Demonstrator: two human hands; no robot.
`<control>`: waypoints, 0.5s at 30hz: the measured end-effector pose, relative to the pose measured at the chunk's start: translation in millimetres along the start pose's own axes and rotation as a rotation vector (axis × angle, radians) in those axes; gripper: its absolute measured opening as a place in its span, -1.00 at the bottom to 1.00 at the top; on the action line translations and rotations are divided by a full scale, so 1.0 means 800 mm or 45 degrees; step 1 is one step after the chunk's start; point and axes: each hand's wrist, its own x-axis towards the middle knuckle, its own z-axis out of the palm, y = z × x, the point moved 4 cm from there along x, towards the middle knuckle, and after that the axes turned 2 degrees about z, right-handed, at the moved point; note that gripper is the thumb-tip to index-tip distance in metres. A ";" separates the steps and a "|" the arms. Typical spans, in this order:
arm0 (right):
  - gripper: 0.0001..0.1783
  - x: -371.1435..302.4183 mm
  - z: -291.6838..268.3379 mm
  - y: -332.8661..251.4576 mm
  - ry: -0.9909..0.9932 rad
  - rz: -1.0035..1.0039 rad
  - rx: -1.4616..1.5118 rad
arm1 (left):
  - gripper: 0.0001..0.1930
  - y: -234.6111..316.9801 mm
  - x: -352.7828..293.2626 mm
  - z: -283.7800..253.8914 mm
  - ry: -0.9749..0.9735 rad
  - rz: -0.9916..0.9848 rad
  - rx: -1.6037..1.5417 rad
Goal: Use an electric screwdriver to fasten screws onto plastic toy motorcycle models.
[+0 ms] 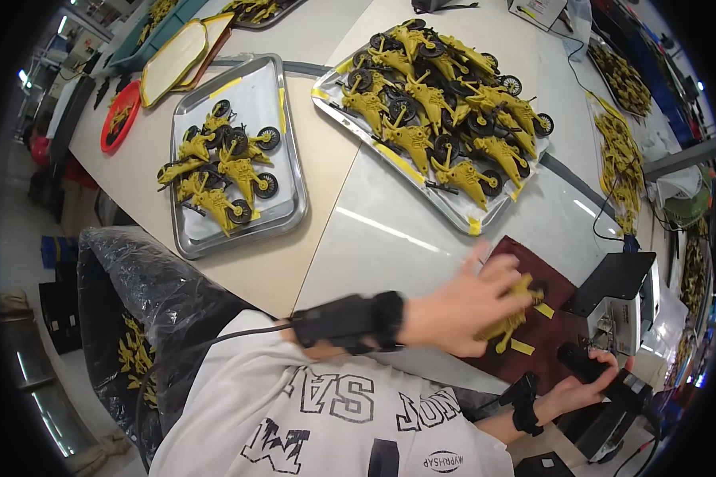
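A yellow toy motorcycle (507, 326) is over the dark red mat (561, 274), partly covered by fingers and smeared by motion. My left hand (465, 310) reaches across from the left with its fingers around this toy. To the right, my right hand (585, 389) grips a black cylindrical corded tool (605, 374) that looks like an electric screwdriver. Yellow tape strips (523, 347) lie on the mat beside the toy. Both wrists wear black bands.
Many yellow toy motorcycles with black wheels fill a large tray (398, 163) ahead. Several more sit in a metal tray (298, 215) to the left. A red bowl (121, 119) stands at far left. A white and black device (619, 314) stands right of the mat.
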 end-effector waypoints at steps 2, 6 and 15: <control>-0.52 -0.008 -0.003 -0.002 -0.070 -0.039 -0.307 | -0.28 -0.036 -0.047 -0.078 0.318 -0.244 0.086; -0.41 -0.005 -0.001 0.025 -0.100 0.024 -0.291 | -0.29 -0.135 -0.182 -0.224 0.740 -0.904 0.978; -0.45 -0.006 0.009 0.039 -0.089 -0.044 -0.203 | -0.27 -0.086 -0.009 -0.195 0.460 -0.294 0.771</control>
